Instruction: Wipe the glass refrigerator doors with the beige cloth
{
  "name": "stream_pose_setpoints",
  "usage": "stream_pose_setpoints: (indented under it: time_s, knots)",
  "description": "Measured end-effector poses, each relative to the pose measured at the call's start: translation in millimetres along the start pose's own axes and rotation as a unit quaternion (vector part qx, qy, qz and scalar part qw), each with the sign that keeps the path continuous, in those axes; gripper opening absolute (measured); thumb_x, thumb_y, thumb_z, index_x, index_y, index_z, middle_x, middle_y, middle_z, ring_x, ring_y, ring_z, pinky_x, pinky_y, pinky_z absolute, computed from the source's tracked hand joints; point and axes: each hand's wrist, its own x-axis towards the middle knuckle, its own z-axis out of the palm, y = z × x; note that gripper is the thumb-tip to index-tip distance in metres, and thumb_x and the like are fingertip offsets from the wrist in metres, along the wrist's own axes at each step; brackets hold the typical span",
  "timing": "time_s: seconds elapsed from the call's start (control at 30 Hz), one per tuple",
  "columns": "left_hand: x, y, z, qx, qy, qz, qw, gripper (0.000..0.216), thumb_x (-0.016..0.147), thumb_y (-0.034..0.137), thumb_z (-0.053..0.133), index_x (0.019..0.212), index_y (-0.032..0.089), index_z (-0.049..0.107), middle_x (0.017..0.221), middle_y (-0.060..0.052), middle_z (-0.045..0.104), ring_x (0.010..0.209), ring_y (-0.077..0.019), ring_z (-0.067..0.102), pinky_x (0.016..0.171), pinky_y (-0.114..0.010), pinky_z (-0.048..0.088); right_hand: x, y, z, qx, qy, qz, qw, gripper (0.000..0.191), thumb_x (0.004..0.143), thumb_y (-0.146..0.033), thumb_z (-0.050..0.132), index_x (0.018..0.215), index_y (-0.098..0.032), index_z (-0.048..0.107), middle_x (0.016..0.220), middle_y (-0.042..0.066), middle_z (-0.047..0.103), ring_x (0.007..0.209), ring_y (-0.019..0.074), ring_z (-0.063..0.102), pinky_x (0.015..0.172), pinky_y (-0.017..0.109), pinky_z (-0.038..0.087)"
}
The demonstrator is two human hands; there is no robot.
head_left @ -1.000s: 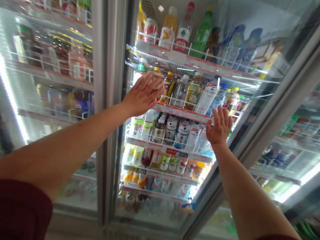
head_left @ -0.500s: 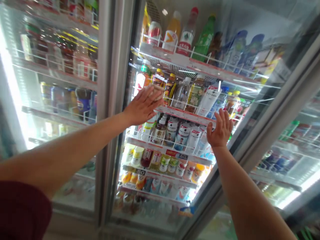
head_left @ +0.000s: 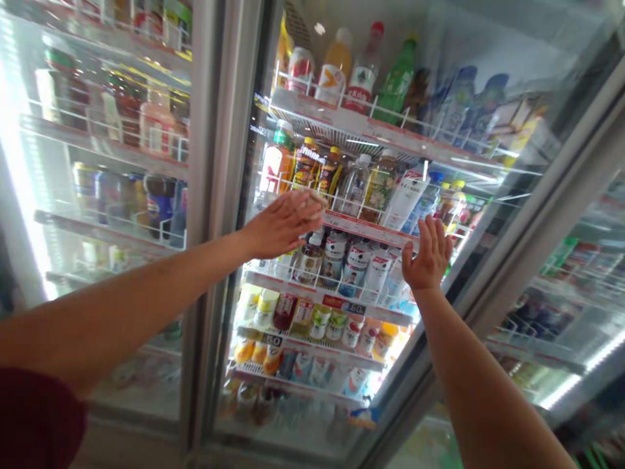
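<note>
Covering part of a pale cloth [head_left: 319, 199] with left hand [head_left: 276, 228], flat, fingers extended; right hand [head_left: 428, 255] open, fingers upward. Glass door [head_left: 488, 39] before both hands; bottles [head_left: 353, 187] beyond, between them.

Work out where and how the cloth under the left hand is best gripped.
Probably by the exposed edge of the cloth, pinched from the upper right: the left hand lies spread over much of it, and the glass seems to be right behind it, leaving that edge most reachable.
</note>
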Motion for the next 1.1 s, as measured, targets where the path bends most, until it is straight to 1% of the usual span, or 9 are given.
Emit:
stream_pose_setpoints:
  time_s: [0.13, 0.27, 0.37, 0.5, 0.57, 0.8, 0.9, 1.0, 1.1]
  knots:
    - [-5, 0, 2, 0.001, -0.018, 0.072, 0.997, 0.064, 0.106, 0.029, 0.054, 0.164, 0.038, 0.028, 0.169, 0.005, 0.034, 0.162, -0.0198, 0.011, 0.135, -0.048, 0.002, 0, 0, 0, 0.0, 0.018, -0.014, 1.0, 0.053, 0.099, -0.032, 0.05, 0.151, -0.022, 0.051, 0.153, 0.013, 0.059, 0.15, 0.0288, 0.047, 0.124, 0.049, 0.033]
    - [6, -30, -7, 0.035, 0.074, -0.054, 0.995, 0.07, 0.109, 0.027, 0.051, 0.168, 0.031, 0.015, 0.172, -0.003, 0.027, 0.162, -0.0239, 0.005, 0.133, -0.053, 0.0, 1, 0, 0, -0.004, 0.025, -0.022, 0.999, 0.045, 0.1, -0.033, 0.05, 0.143, -0.022, 0.059, 0.154, 0.013, 0.059, 0.151, 0.0292, 0.046, 0.123, 0.05, 0.034]
    - [9, -21, 2, 0.025, 0.103, -0.094, 0.99, 0.076, 0.106, 0.034, 0.056, 0.169, 0.028, 0.014, 0.174, -0.008, 0.02, 0.162, -0.0306, -0.003, 0.132, -0.059, 0.003, 1, 0, -1, -0.012, 0.003, -0.01, 1.0, 0.045, 0.1, -0.033, 0.049, 0.144, -0.024, 0.059, 0.156, 0.012, 0.057, 0.151, 0.0287, 0.045, 0.124, 0.051, 0.032]
    - [7, 10, 14, 0.011, 0.051, 0.05, 0.997, 0.068, 0.105, 0.035, 0.057, 0.166, 0.03, 0.026, 0.173, -0.002, 0.026, 0.162, -0.0272, 0.001, 0.134, -0.054, 0.002, 1, -2, -2, -0.002, 0.011, -0.009, 1.0, 0.055, 0.099, -0.032, 0.049, 0.153, -0.019, 0.048, 0.155, 0.014, 0.058, 0.151, 0.0284, 0.046, 0.124, 0.049, 0.033]
    - [10, 8, 10, 0.015, 0.014, 0.111, 0.994, 0.06, 0.108, 0.032, 0.053, 0.163, 0.033, 0.03, 0.17, 0.004, 0.032, 0.162, -0.0227, 0.008, 0.134, -0.05, 0.001, 2, -3, -2, -0.001, 0.02, -0.012, 1.0, 0.057, 0.099, -0.032, 0.049, 0.154, -0.018, 0.046, 0.154, 0.014, 0.059, 0.151, 0.0283, 0.046, 0.124, 0.048, 0.034]
    - [2, -28, -5, 0.02, 0.079, -0.089, 0.993, 0.067, 0.106, 0.03, 0.056, 0.166, 0.028, 0.024, 0.174, -0.006, 0.021, 0.162, -0.0295, 0.001, 0.132, -0.059, 0.002, 0, 0, 0, -0.006, 0.016, -0.02, 1.0, 0.055, 0.099, -0.031, 0.05, 0.153, -0.02, 0.05, 0.156, 0.013, 0.057, 0.152, 0.0279, 0.045, 0.125, 0.048, 0.032]
    - [-15, -9, 6, 0.003, 0.063, -0.016, 0.998, 0.071, 0.103, 0.034, 0.061, 0.165, 0.032, 0.027, 0.175, -0.003, 0.018, 0.162, -0.0315, -0.001, 0.132, -0.059, 0.004, 0, 0, 0, -0.01, 0.012, -0.02, 1.0, 0.053, 0.099, -0.03, 0.05, 0.151, -0.022, 0.053, 0.156, 0.012, 0.056, 0.152, 0.0282, 0.044, 0.125, 0.05, 0.032]
    - [-23, -3, 9, 0.004, 0.01, 0.117, 0.993, 0.063, 0.106, 0.026, 0.052, 0.163, 0.038, 0.028, 0.171, 0.006, 0.03, 0.162, -0.0208, 0.009, 0.135, -0.049, 0.003, 1, 0, -1, -0.014, 0.022, -0.026, 0.999, 0.051, 0.099, -0.031, 0.051, 0.149, -0.022, 0.054, 0.155, 0.012, 0.057, 0.151, 0.0282, 0.046, 0.124, 0.049, 0.033]
    - [-17, -24, -2, 0.02, 0.027, 0.08, 0.996, 0.067, 0.106, 0.015, 0.046, 0.165, 0.038, 0.023, 0.168, 0.006, 0.035, 0.162, -0.0165, 0.011, 0.135, -0.046, 0.003, 1, -1, -2, -0.005, 0.028, -0.027, 0.999, 0.05, 0.098, -0.031, 0.052, 0.147, -0.021, 0.054, 0.154, 0.013, 0.059, 0.151, 0.0277, 0.046, 0.124, 0.048, 0.034]
